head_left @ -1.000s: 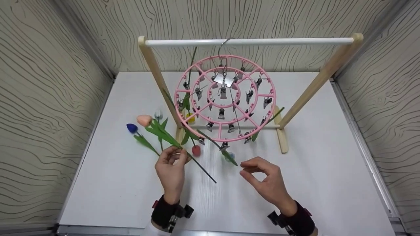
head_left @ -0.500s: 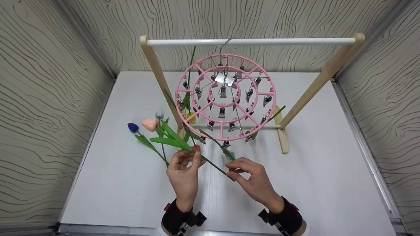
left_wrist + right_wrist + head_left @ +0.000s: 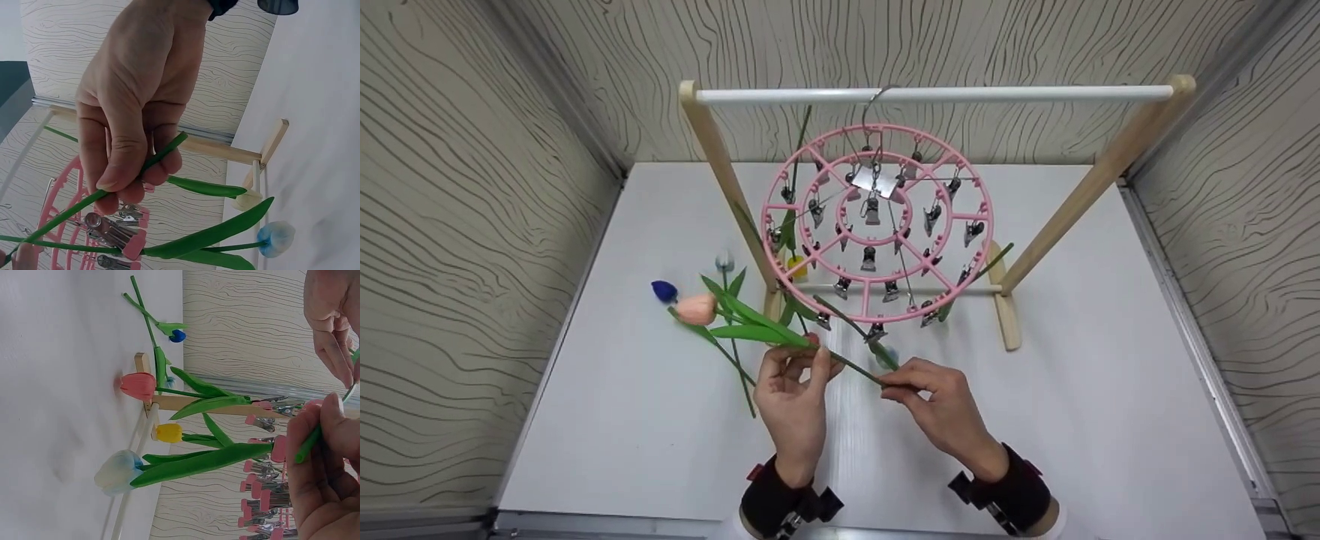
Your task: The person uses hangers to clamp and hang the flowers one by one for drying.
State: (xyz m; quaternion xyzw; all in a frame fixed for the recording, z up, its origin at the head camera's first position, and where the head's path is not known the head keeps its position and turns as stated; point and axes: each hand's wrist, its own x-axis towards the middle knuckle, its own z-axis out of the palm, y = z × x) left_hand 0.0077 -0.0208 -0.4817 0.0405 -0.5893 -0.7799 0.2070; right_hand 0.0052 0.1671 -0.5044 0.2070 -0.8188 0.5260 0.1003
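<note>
We find left hand (image 3: 791,405) and right hand (image 3: 934,401) pinching the peach tulip (image 3: 696,309), stem (image 3: 855,365) sloping toward lower right, right hand endmost.

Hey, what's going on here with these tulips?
A person's left hand pinches a peach tulip by the stem, near its leaves, while the right hand pinches the lower end. A round pink clip hanger hangs from a white bar, with a red tulip and a white-and-blue tulip clipped head down. A dark blue tulip and a pale blue tulip lie on the white table.
</note>
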